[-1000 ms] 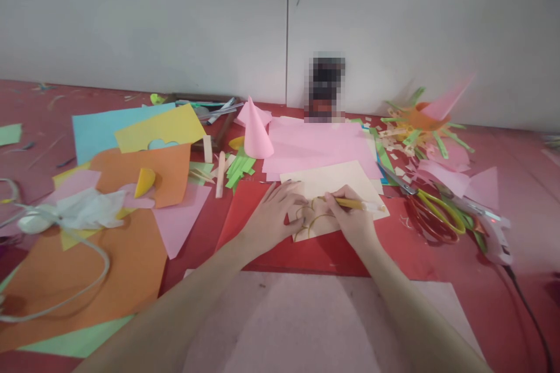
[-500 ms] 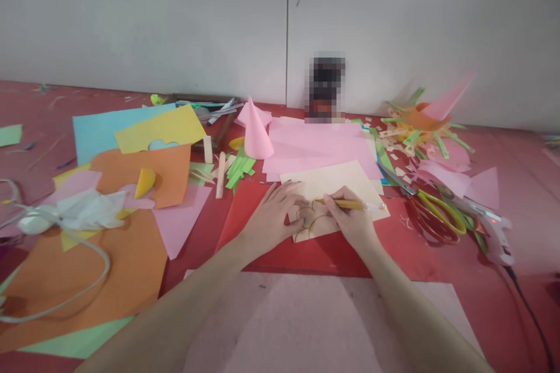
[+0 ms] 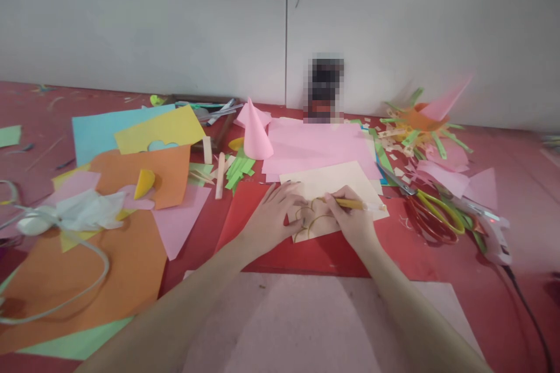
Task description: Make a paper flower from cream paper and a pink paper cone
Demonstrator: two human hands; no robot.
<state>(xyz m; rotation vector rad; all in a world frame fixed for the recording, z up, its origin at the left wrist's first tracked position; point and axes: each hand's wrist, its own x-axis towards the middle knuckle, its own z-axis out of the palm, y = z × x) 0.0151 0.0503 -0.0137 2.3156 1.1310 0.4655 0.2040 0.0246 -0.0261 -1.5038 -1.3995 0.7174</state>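
Observation:
A cream sheet of paper with curved lines drawn on it lies over a red sheet. My left hand rests on its left edge, fingers spread and pressing the paper flat. Within my right hand is a yellow pen, pinched between thumb and fingers, its tip down at the paper close to the drawn curves. Behind the cream sheet are stacked pink sheets. To their left stands a pink paper cone.
Scissors and a hot glue gun with its cord lie at the right. An orange and green paper piece with a pink cone stands behind them. Coloured paper sheets and a white cable cover the left.
Hardly anything differs. Both hands keep their places on the cream paper, and the pen is still at nearly the same spot.

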